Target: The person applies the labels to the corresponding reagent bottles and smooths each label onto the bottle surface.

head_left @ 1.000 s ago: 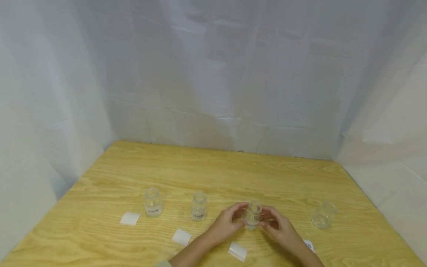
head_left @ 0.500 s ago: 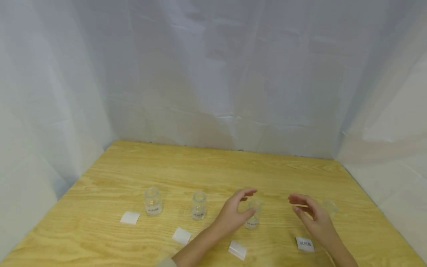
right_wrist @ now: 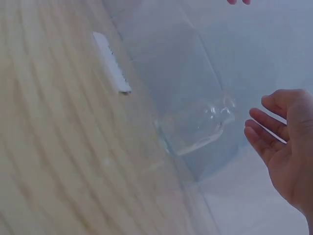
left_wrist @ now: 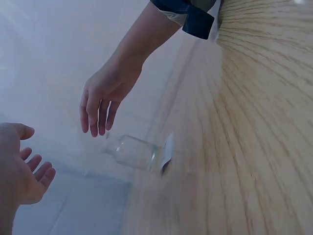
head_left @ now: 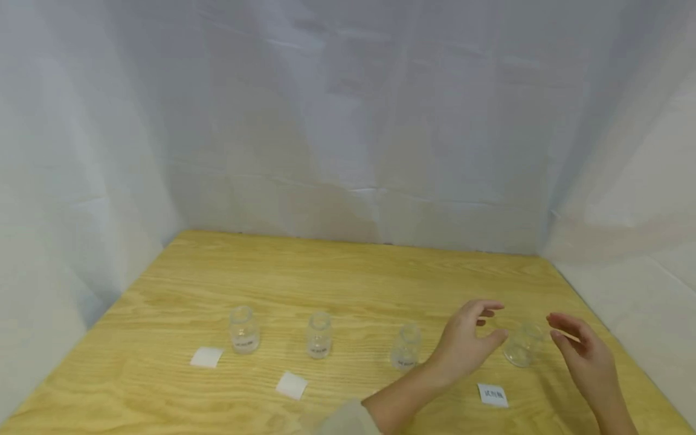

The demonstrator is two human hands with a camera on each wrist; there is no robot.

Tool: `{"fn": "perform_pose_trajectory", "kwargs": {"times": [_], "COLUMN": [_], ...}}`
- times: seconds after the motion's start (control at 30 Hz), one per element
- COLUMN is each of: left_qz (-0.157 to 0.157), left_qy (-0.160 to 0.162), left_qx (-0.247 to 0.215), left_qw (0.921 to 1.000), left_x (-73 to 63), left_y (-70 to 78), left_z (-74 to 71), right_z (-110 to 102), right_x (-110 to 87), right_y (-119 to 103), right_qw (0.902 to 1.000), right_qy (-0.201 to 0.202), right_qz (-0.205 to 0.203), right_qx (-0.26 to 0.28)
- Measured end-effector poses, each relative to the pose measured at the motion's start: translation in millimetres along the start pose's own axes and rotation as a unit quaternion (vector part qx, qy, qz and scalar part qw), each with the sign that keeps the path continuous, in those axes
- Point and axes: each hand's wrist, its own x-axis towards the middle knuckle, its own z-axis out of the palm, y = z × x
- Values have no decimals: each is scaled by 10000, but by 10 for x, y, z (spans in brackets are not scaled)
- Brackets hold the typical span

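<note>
Between my two hands stands a clear glass bottle [head_left: 520, 348], upright on the wooden table. My left hand [head_left: 469, 343] is at its left with fingers loosely extended, apart from the glass. On the other side my right hand [head_left: 589, 361] is held with bent, relaxed fingers and nothing in them. In the right wrist view the bottle [right_wrist: 193, 128] shows bare glass, with a gap to the right hand [right_wrist: 288, 144]. A white label [head_left: 492, 395] with dark printed characters lies on the table in front of this bottle.
Three more glass bottles, each with a printed label low on its side, stand in a row to the left: a far-left bottle [head_left: 244, 330], a middle bottle [head_left: 319, 335] and a nearer bottle [head_left: 406, 347]. Two white slips [head_left: 206, 356] lie before them. White sheeting [head_left: 348, 121] encloses the table.
Both hands have left the third bottle and moved right, the right hand first, to either side of the rightmost bottle. My left forearm now covers the third white slip.
</note>
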Motion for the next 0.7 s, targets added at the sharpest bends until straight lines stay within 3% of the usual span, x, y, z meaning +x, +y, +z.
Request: {"fn": "perform_pose_trajectory", "kwargs": {"times": [0.13, 0.23, 0.37, 0.5, 0.6, 0.7], "left_qz": [-586, -1042, -1580, -2097, -2263, -2146], "left_qy": [261, 508, 784, 780, 683, 683], "left_qx": [-207, -211, -154, -216, -219, -258], "left_qw": [9977, 9930, 9842, 9744, 9714, 9740], "left_x": [61, 111, 190, 220, 227, 238], "left_y": [-66, -133, -264, -428, -529, -594], "left_z": [314, 495, 661, 765, 796, 803], "right_z": [-9, 20, 62, 93, 117, 140], "right_x": [-96, -129, -136, -167, -176, -168], "right_y": [154, 223, 277, 297, 287, 275], "right_qw": [9994, 9993, 9987, 9950, 9908, 9884], "right_qy": [-226, -282, -345, -751, -1075, -1125], "right_qz": [263, 236, 162, 352, 661, 865], "right_qx": [-24, 48, 338, 565, 483, 543]}}
